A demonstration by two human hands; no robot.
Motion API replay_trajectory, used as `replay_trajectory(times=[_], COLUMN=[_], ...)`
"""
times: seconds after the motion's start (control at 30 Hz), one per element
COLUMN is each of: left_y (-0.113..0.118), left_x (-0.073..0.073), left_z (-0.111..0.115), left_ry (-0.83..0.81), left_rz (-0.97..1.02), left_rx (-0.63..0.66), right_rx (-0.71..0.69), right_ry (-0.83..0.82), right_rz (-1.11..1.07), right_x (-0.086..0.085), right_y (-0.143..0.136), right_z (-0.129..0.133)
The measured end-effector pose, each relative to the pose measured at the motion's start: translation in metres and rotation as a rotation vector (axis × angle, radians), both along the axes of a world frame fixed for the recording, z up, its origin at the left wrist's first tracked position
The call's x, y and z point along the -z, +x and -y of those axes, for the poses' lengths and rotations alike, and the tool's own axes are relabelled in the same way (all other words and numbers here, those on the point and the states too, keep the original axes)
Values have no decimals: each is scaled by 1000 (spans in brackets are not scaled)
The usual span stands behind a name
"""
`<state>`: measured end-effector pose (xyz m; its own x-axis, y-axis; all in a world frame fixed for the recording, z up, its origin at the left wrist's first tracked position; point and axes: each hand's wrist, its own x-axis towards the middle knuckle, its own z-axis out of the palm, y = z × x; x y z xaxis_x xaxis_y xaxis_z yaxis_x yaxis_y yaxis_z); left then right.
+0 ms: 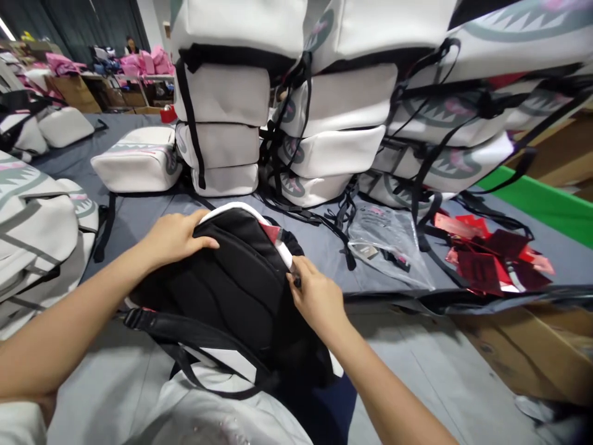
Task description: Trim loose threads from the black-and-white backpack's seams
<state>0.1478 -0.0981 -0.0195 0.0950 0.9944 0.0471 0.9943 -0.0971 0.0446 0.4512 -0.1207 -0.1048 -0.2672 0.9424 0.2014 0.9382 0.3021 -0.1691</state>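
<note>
A white backpack with a black padded back panel (pixel 241 272) leans against the table's front edge, its back side towards me. My left hand (pixel 178 241) grips its upper left edge, thumb over the black panel and fingers mostly hidden behind the white rim. On the right side, my right hand (pixel 319 293) pinches the backpack's white edge, where a small dark piece shows between thumb and fingers; I cannot tell if it is a zipper pull. A red tag (pixel 270 233) pokes out at the rim between my hands. Black shoulder straps (pixel 199 334) hang below.
Stacked white backpacks (pixel 227 145) stand along the back of the grey table (pixel 139 216). More backpacks (pixel 37 222) lie at left. To the right are a clear plastic bag (pixel 386 238), red tags (pixel 491 253), a green board (pixel 542 204) and a cardboard box (pixel 523 349) below.
</note>
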Motion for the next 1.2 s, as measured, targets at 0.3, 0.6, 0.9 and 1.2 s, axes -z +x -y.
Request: replay_trajectory(times=[0.3,0.6,0.9,1.2], left_y=[100,108,48,116], left_x=[49,74,53,84], left_z=[-11,-41,-39,-13], left_ry=[363,265,394,266], left_rz=[-101,-158,-302,-19], left_rx=[575,699,542,533], right_rx=[40,-23,-4,-111], right_ry=[-33,131,-117,437], right_rz=[6,5,24,-195], right_x=[20,58,45,-31], right_y=[7,23,30,32], right_z=[0,-14,-26,14])
